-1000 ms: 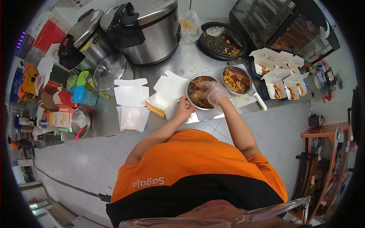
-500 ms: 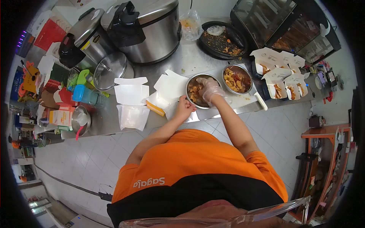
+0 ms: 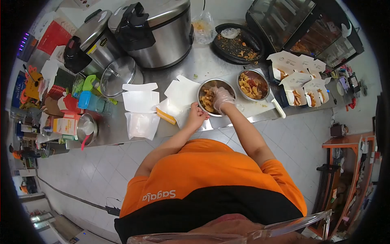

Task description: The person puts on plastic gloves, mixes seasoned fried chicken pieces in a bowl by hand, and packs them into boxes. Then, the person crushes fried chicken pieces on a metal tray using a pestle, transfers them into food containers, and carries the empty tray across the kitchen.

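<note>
A steel bowl (image 3: 199,99) of brown fried food pieces stands on the counter in front of me. My left hand (image 3: 197,116), bare, has its fingers closed at the bowl's near-left rim. Inside the bowl is my right hand (image 3: 223,99), in a clear plastic glove, reaching down into the food; its fingertips are hidden. A second steel bowl (image 3: 254,84) with similar pieces and red sauce sits just to the right. Left of my left hand lie an open white paper box (image 3: 180,91) with a yellow patterned strip (image 3: 166,116) and another open white box (image 3: 141,101).
A white-handled knife (image 3: 278,108) lies beside the second bowl on a white cutting board (image 3: 258,107). Filled food boxes (image 3: 304,96) stand at right, below a glass display case (image 3: 300,28). Behind are a black mortar (image 3: 237,42) and large steel cookers (image 3: 168,36).
My gloved right hand has shifted slightly left and down within the bowl, and the food there has been moved about. My left hand stays at the rim.
</note>
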The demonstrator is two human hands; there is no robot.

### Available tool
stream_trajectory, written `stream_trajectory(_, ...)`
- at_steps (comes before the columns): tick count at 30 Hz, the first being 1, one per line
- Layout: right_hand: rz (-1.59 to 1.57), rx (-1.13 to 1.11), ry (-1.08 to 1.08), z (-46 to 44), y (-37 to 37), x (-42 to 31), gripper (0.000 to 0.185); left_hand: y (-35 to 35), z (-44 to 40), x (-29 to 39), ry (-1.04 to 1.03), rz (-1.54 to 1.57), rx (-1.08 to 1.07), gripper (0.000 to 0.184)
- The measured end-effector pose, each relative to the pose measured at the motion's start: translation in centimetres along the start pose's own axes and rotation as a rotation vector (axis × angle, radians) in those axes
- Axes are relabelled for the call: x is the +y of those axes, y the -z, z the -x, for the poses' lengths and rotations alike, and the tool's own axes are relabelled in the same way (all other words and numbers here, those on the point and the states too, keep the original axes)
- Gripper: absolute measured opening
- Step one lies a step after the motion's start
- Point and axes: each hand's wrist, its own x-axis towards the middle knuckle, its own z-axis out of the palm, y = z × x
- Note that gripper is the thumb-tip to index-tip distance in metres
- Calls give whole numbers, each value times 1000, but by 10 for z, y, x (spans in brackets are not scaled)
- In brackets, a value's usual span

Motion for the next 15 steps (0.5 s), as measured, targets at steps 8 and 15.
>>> stream_trajectory(8,-331,-134,-10,36,72,-14,63,3,-1,-7,-16,31,-10,63)
stream_trajectory(15,79,-93,32,9,7,-23,71,-1,1,1,5,-23,12,56)
